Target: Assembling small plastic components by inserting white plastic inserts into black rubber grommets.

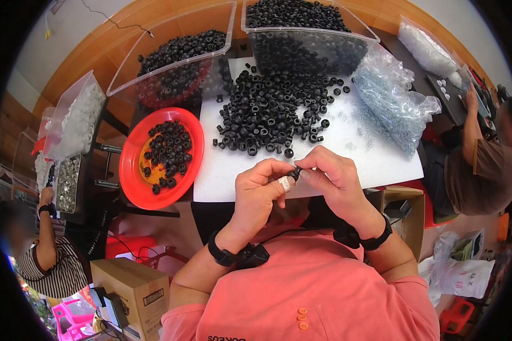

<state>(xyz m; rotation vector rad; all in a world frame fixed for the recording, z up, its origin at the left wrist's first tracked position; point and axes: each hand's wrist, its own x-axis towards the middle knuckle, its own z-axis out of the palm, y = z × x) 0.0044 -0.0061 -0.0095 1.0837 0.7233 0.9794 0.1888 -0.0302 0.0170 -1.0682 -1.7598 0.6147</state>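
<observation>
Rubber grommet (294,172), one, black, small and ring-shaped, sits at the centre of the frame, pinched between both hands above the near edge of the white table (375,159); its detail is mostly hidden by fingers. Left hand (260,190): fingers curled, thumb and bandaged forefinger nipping the piece. Right hand (334,182): fingertips closed on the same piece from the other side. Loose pile of black grommets (273,108), too many to count, lies on the table just beyond the hands. Red plastic plate (132,170), round and glossy, left of centre, holds several dozen more. Two clear plastic tubs (170,68) along the top edge, both holding grommets, are partly cut off. Crinkled clear bag (395,105), upper right, holds small pale parts, hard to make out.
</observation>
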